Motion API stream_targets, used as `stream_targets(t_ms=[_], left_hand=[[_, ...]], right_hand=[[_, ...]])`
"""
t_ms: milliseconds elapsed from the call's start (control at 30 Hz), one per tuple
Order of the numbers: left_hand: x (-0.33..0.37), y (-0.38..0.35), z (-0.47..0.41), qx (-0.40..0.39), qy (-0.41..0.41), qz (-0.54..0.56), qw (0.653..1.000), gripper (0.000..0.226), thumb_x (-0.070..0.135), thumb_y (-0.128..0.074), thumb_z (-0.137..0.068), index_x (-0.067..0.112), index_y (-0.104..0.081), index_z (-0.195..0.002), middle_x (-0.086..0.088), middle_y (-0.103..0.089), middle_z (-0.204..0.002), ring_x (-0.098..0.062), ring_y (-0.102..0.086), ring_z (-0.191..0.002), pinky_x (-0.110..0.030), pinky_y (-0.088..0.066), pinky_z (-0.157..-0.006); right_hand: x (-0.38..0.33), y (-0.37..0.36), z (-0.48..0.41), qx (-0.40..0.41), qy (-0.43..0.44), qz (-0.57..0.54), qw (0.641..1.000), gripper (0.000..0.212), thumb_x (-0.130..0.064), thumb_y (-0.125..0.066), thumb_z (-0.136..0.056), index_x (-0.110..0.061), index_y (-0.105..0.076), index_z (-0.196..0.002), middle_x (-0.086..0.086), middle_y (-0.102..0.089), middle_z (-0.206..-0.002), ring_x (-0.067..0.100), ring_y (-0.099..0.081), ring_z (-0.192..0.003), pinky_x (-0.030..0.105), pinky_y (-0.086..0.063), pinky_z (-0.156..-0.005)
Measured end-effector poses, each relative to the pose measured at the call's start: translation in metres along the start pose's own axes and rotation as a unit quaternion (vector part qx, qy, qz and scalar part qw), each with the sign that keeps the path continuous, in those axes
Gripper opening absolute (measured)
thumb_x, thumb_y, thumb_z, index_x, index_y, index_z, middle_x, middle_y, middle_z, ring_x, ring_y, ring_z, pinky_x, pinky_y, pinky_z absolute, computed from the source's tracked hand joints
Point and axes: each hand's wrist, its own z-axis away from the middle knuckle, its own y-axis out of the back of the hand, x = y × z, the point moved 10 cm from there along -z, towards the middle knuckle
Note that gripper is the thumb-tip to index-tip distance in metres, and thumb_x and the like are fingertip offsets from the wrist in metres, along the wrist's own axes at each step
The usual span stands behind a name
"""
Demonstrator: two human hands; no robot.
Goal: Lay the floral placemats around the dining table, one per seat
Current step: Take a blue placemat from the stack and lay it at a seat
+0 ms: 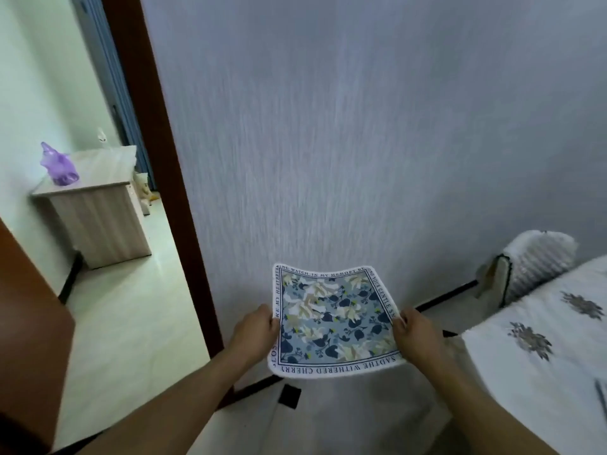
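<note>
A square floral placemat (333, 320), blue with cream flowers and a white lettered border, hangs in the air in front of a grey wall. My left hand (258, 331) pinches its left edge and my right hand (415, 334) pinches its right edge, so the mat is stretched between them, slightly curled. The dining table (542, 372), covered by a white cloth with grey flower motifs, shows only as a corner at the lower right, to the right of my right hand.
A chair (532, 267) with a white fluffy cover stands against the wall behind the table. On the left a dark brown door frame (164, 159) opens onto another room with a wooden cabinet (98, 218) bearing a purple bag (59, 165). A brown door (29, 316) stands at the far left.
</note>
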Motion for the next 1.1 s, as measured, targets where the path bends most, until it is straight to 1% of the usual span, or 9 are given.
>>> stream_targets(t_ms=[133,200,267,433,567,700,800,1000,1100], left_hand=[[0.022,0.004,-0.094,-0.002,-0.024,-0.024,0.999,0.023,0.03,-0.041,-0.096,0.01,-0.053,-0.093,-0.011,-0.066,-0.091,-0.027,-0.063,-0.079,-0.037,-0.053,-0.069],[0.033,0.004,-0.132,-0.009,-0.033,-0.025,0.999,0.021,0.03,-0.042,-0.096,0.011,-0.051,-0.092,-0.011,-0.066,-0.093,-0.027,-0.063,-0.079,-0.036,-0.05,-0.068],[0.046,-0.002,-0.173,-0.016,-0.049,-0.025,0.998,0.02,0.03,-0.042,-0.095,0.013,-0.05,-0.091,-0.011,-0.066,-0.093,-0.026,-0.063,-0.078,-0.035,-0.051,-0.067],[0.082,-0.037,-0.261,-0.062,-0.097,-0.034,0.993,0.018,0.029,-0.042,-0.094,0.013,-0.05,-0.094,-0.01,-0.066,-0.094,-0.027,-0.064,-0.08,-0.036,-0.052,-0.068],[0.125,-0.069,-0.334,-0.106,-0.162,-0.014,0.981,0.022,0.03,-0.041,-0.095,0.011,-0.053,-0.095,-0.009,-0.068,-0.092,-0.024,-0.065,-0.078,-0.036,-0.055,-0.067],[0.193,-0.104,-0.397,-0.158,-0.252,0.009,0.955,0.023,0.032,-0.04,-0.096,0.014,-0.055,-0.095,-0.005,-0.068,-0.088,-0.019,-0.065,-0.075,-0.035,-0.055,-0.066],[0.254,-0.138,-0.431,-0.191,-0.305,0.013,0.933,0.023,0.033,-0.043,-0.097,0.014,-0.05,-0.088,-0.005,-0.065,-0.084,-0.019,-0.063,-0.072,-0.032,-0.048,-0.06],[0.374,-0.233,-0.434,-0.286,-0.396,0.004,0.873,0.02,0.035,-0.039,-0.098,0.022,-0.047,-0.086,-0.003,-0.064,-0.088,-0.02,-0.063,-0.076,-0.031,-0.05,-0.062],[0.442,-0.277,-0.434,-0.302,-0.441,0.029,0.845,0.02,0.033,-0.04,-0.097,0.03,-0.047,-0.077,0.01,-0.059,-0.076,-0.004,-0.059,-0.064,-0.02,-0.042,-0.051]], right_hand=[[0.001,0.002,-0.079,0.022,-0.008,-0.005,1.0,0.026,-0.026,-0.051,-0.095,-0.008,-0.052,-0.076,0.009,-0.058,-0.069,0.028,-0.055,-0.062,0.033,-0.038,-0.055],[0.003,0.004,-0.109,0.031,-0.021,-0.01,0.999,0.026,-0.023,-0.052,-0.095,-0.007,-0.052,-0.075,0.006,-0.055,-0.065,0.024,-0.05,-0.057,0.032,-0.032,-0.051],[0.01,0.003,-0.141,0.04,-0.039,-0.017,0.998,0.025,-0.024,-0.052,-0.094,-0.008,-0.052,-0.075,0.006,-0.055,-0.064,0.023,-0.049,-0.057,0.031,-0.033,-0.053],[0.042,0.004,-0.187,0.067,-0.102,0.001,0.992,0.025,-0.032,-0.049,-0.094,-0.023,-0.048,-0.071,-0.008,-0.054,-0.062,0.007,-0.052,-0.054,0.023,-0.032,-0.046],[0.074,0.022,-0.214,0.098,-0.175,0.025,0.979,0.027,-0.032,-0.049,-0.094,-0.021,-0.045,-0.07,-0.002,-0.053,-0.065,0.02,-0.053,-0.06,0.029,-0.035,-0.054],[0.101,0.055,-0.224,0.155,-0.257,0.051,0.953,0.028,-0.032,-0.048,-0.094,-0.019,-0.045,-0.068,0.002,-0.054,-0.064,0.02,-0.053,-0.058,0.03,-0.039,-0.052],[0.127,0.081,-0.213,0.208,-0.318,0.051,0.924,0.028,-0.03,-0.049,-0.093,-0.02,-0.042,-0.068,0.003,-0.052,-0.061,0.018,-0.05,-0.055,0.029,-0.031,-0.046],[0.194,0.119,-0.165,0.275,-0.435,0.065,0.855,0.03,-0.028,-0.048,-0.093,-0.018,-0.037,-0.067,0.004,-0.047,-0.059,0.024,-0.049,-0.056,0.033,-0.033,-0.05],[0.243,0.137,-0.159,0.313,-0.473,0.06,0.821,0.033,-0.028,-0.05,-0.093,-0.019,-0.036,-0.065,0.003,-0.046,-0.055,0.022,-0.049,-0.052,0.031,-0.03,-0.048]])
